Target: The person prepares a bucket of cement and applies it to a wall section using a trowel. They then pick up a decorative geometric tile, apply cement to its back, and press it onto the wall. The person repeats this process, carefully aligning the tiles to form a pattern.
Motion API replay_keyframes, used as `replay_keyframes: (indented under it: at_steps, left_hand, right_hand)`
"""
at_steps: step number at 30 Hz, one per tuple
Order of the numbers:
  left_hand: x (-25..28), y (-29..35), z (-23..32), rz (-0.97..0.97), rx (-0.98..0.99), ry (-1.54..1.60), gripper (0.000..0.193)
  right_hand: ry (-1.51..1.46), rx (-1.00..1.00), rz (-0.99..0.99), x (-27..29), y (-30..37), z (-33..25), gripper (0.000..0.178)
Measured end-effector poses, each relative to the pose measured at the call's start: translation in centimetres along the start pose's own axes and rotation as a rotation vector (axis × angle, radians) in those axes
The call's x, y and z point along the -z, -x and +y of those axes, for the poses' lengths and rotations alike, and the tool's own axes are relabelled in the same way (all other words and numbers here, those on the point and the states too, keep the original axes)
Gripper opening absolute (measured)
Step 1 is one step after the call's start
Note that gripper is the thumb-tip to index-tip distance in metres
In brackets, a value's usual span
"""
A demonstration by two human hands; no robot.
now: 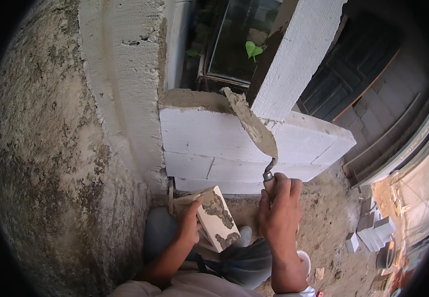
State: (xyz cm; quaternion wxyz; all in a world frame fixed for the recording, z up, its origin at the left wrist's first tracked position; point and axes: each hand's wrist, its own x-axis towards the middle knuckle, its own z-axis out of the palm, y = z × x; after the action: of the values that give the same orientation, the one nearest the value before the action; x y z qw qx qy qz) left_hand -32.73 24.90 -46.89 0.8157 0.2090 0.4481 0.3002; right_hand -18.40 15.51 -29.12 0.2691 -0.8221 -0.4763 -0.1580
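Note:
My left hand (189, 225) grips a cream rectangular block (218, 226) in front of my lap; patches of grey mortar cling to its face. In my right hand (283, 213) is the wooden handle of a trowel (256, 131). Wet grey mortar coats the trowel's long blade, which slants up and left across the face of a low white block wall (199, 128). The blade's tip is at the wall's top edge, where grey mortar (192, 99) covers the left stretch, left of an upright white block column (301, 54).
A rough, stained wall (51, 148) rises close on my left, beside a plastered pillar (125, 64). Behind the low wall are a glass pane (241, 39) and a green leaf (253, 49). A dark door (353, 64) and several stacked pale blocks (373, 230) are to the right.

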Motion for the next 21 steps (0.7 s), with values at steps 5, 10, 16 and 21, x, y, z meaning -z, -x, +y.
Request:
replay_keyframes:
  at_steps: [5, 10, 16, 21]
  left_hand:
    - [0.1, -0.1, 0.5, -0.032, 0.028, -0.03, 0.058]
    - [1.2, -0.5, 0.1, -0.006, 0.015, 0.017, 0.059]
    - [1.7, -0.5, 0.6, -0.014, -0.039, 0.01, 0.062]
    - [1.5, -0.7, 0.4, -0.018, -0.032, 0.001, 0.063]
  right_hand:
    - [0.034, -0.097, -0.099, -2.5, 0.4, -2.5, 0.055]
    - [0.264, -0.01, -0.311, -2.2, 0.6, -4.6, 0.057]
    - [0.078, 0.065, -0.385, 4.6, 2.5, -3.5, 0.056]
    - [-1.141, -0.288, -0.524, 3.7, 1.2, -2.3, 0.053]
